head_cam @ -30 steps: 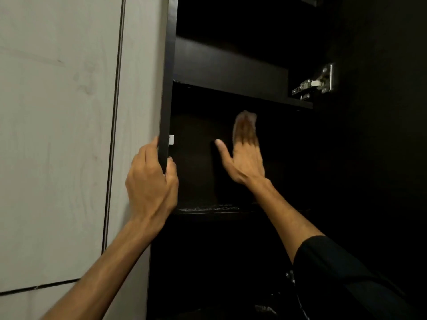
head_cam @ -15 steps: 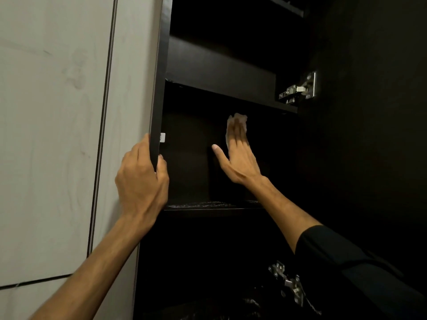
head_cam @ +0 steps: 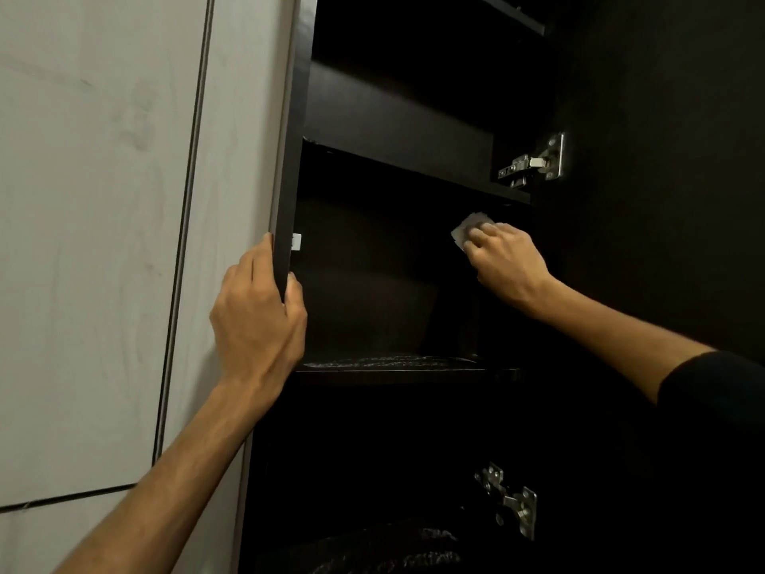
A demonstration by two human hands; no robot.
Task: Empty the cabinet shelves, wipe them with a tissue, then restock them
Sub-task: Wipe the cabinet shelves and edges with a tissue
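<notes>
one tissue, upper-left of right hand, inside cabinet.

Pale panels, black cabinet, one white tissue

A pale grey wood-grain wall panel with dark seam lines fills the left of the frame; beside it the open dark brown, almost black cabinet shows matching dark shelves, and a glossy black patterned liner lies at centre. A crumpled white tissue shows at right centre, silver metal hinges glint at upper right, and a black sleeve sits at the right edge.
</notes>
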